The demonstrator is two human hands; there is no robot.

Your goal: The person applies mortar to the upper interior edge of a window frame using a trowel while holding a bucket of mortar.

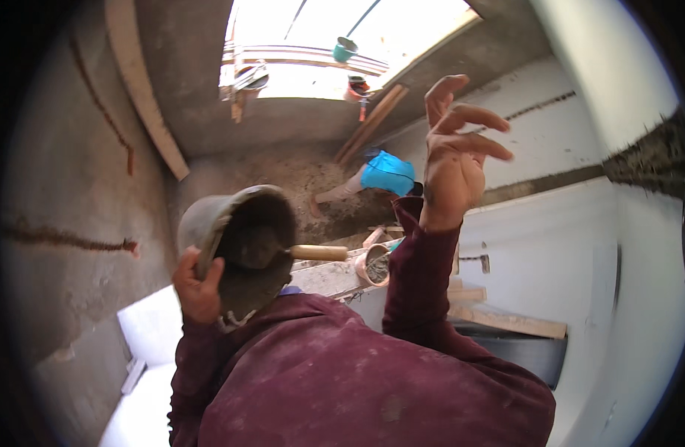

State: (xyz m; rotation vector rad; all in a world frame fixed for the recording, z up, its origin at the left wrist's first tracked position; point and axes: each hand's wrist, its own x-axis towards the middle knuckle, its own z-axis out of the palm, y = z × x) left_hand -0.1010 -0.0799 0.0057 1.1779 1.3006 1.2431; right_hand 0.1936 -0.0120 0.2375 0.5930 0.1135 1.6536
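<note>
A dark, mortar-stained bucket [197, 221] is tipped on its side in front of my chest, its mouth facing right. My left hand [199, 287] grips its rim, thumb inside the edge. Out of the mouth sticks the wooden handle [319, 253] of a trowel, whose blade lies in the shadow inside. What else the bucket contains is too dark to make out. On the right, my right hand [456, 170] is raised with its fingers apart and slightly bent, holding nothing. A wall with a horizontal groove is behind it.
Below stands a bucket of grey mortar [376, 264] by some boards. Past it is bright blue clothing [387, 173], apparently on a person with a bare leg. A green bucket [345, 49] is at the bright opening; a long plank [145, 97] leans at left.
</note>
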